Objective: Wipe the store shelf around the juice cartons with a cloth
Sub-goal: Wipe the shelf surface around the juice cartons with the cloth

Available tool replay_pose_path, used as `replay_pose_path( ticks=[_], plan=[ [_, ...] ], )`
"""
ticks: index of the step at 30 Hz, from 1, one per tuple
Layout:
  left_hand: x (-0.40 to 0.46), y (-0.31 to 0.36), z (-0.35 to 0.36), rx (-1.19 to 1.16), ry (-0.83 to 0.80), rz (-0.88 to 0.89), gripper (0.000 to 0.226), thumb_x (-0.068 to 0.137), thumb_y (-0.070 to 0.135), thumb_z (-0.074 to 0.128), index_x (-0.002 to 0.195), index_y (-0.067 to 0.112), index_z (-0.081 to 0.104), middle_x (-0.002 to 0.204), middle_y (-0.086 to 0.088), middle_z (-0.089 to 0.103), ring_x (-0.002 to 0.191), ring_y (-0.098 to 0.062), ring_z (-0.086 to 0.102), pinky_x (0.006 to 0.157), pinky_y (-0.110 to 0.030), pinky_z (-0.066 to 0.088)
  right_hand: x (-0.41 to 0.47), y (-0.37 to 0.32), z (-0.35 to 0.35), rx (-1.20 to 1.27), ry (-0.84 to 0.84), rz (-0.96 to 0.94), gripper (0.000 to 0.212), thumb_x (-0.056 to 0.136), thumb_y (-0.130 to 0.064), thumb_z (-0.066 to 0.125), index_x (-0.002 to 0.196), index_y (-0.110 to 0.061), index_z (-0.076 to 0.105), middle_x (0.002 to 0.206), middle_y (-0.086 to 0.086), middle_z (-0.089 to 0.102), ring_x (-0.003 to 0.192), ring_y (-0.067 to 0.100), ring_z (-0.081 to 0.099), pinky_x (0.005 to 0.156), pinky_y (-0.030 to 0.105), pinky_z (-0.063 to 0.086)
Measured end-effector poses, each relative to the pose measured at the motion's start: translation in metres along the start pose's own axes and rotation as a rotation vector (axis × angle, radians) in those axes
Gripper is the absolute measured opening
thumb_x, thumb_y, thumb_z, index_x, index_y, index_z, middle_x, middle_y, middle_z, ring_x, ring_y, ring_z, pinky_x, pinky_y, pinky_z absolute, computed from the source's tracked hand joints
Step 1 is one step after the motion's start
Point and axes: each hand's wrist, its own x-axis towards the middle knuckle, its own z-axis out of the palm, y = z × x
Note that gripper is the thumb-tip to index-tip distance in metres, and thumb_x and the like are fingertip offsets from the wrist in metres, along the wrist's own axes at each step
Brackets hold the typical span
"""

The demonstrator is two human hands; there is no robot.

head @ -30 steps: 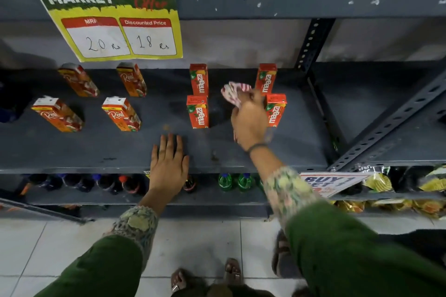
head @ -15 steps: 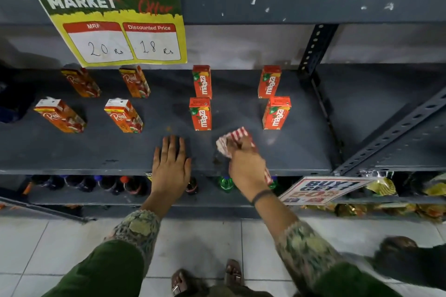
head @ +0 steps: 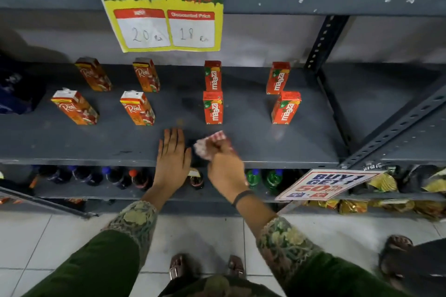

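A grey metal shelf (head: 253, 142) carries several upright juice cartons: Real cartons (head: 137, 108) on the left and red Maaza cartons (head: 213, 107) in the middle and right (head: 286, 107). My right hand (head: 225, 169) grips a bunched red-and-white checked cloth (head: 210, 147) and presses it on the shelf's front strip, just ahead of the front middle Maaza carton. My left hand (head: 172, 159) lies flat, fingers together, palm down on the shelf edge right beside the cloth.
A yellow and green price sign (head: 164, 7) hangs from the shelf above. A slotted upright (head: 323, 41) bounds the shelf on the right. Bottles (head: 135, 178) and snack packs (head: 383, 183) fill the lower shelf, with a promo card (head: 323, 184). Another person's sandalled foot (head: 395, 248) stands at right.
My right hand drew the cloth from between the back Maaza cartons forward to the shelf's front, then left toward my left hand. My left hand stayed flat on the shelf.
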Motion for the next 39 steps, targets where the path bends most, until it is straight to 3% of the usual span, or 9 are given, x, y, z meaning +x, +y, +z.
replay_pose_path(
  ticks=[5,9,13,17,24,28,33,36,39],
  plan=[
    [0.004,-0.07,-0.039,0.053,0.023,-0.132,0.057,0.096,0.024,0.036,0.143,-0.004,0.018,0.155,-0.023,0.014,0.145,-0.036,0.002,0.119,-0.05,0.005,-0.003,-0.009,-0.005,0.13,0.197,0.3,0.028,0.088,-0.016,0.049,0.115,-0.012,0.052,0.107,0.013,0.057,0.086,0.039,0.067,0.073,0.042,0.055],
    [0.012,-0.125,-0.063,0.165,-0.041,-0.129,0.061,0.096,0.028,0.034,0.144,-0.005,0.013,0.156,-0.023,0.01,0.145,-0.036,0.0,0.119,-0.05,0.007,0.004,0.017,-0.022,0.001,0.457,0.562,0.032,0.084,-0.013,0.054,0.115,-0.004,0.054,0.126,0.022,0.048,0.087,0.045,0.063,0.072,0.046,0.051],
    [0.012,-0.147,-0.062,0.242,-0.115,-0.062,0.064,0.097,0.034,0.029,0.145,-0.001,0.008,0.157,-0.022,0.005,0.146,-0.034,0.001,0.118,-0.051,0.01,0.007,-0.026,0.019,-0.079,0.271,0.38,0.041,0.083,-0.015,0.055,0.124,-0.011,0.053,0.144,0.016,0.041,0.096,0.044,0.061,0.079,0.045,0.053],
    [0.013,-0.154,-0.054,0.255,-0.095,-0.036,0.064,0.097,0.038,0.024,0.146,0.003,0.004,0.157,-0.02,0.004,0.146,-0.032,-0.002,0.119,-0.049,0.005,0.011,-0.079,0.046,0.02,0.129,0.278,0.031,0.086,-0.019,0.054,0.115,-0.008,0.056,0.128,0.014,0.052,0.09,0.04,0.064,0.074,0.042,0.053],
    [0.014,-0.159,-0.049,0.278,-0.061,-0.002,0.063,0.096,0.041,0.021,0.147,0.008,0.003,0.158,-0.019,0.006,0.146,-0.032,-0.001,0.119,-0.049,0.002,0.112,-0.116,0.002,0.1,0.489,0.232,0.037,0.084,-0.007,0.052,0.119,-0.014,0.059,0.129,0.017,0.051,0.093,0.042,0.062,0.074,0.042,0.052],
    [0.015,-0.161,-0.047,0.262,-0.048,-0.004,0.063,0.095,0.04,0.022,0.147,0.008,0.005,0.158,-0.019,0.007,0.146,-0.032,-0.001,0.118,-0.05,0.0,0.141,-0.101,0.029,-0.168,0.157,0.306,0.045,0.083,-0.004,0.05,0.127,-0.01,0.051,0.136,0.021,0.046,0.111,0.041,0.057,0.086,0.043,0.051],
    [0.016,-0.16,-0.045,0.277,-0.037,-0.004,0.063,0.094,0.04,0.02,0.147,0.008,0.008,0.157,-0.019,0.011,0.146,-0.033,0.003,0.118,-0.049,0.001,0.106,-0.096,0.067,-0.159,0.106,0.182,0.051,0.084,-0.004,0.045,0.134,-0.014,0.046,0.142,0.011,0.048,0.118,0.036,0.055,0.086,0.044,0.053],
    [0.016,-0.161,-0.044,0.277,-0.027,-0.003,0.063,0.093,0.038,0.02,0.146,0.007,0.009,0.156,-0.02,0.013,0.146,-0.033,0.006,0.118,-0.049,0.003,0.096,-0.105,0.066,-0.075,0.275,0.231,0.032,0.084,-0.012,0.05,0.115,-0.015,0.058,0.11,0.017,0.068,0.093,0.04,0.066,0.072,0.041,0.054],
    [0.016,-0.162,-0.044,0.278,-0.025,0.003,0.063,0.093,0.038,0.019,0.146,0.007,0.01,0.156,-0.02,0.015,0.145,-0.034,0.007,0.118,-0.049,0.002,0.117,-0.105,0.047,-0.038,0.432,0.226,0.04,0.084,-0.009,0.052,0.124,-0.014,0.056,0.125,0.013,0.063,0.104,0.037,0.064,0.079,0.04,0.054]
  ],
)
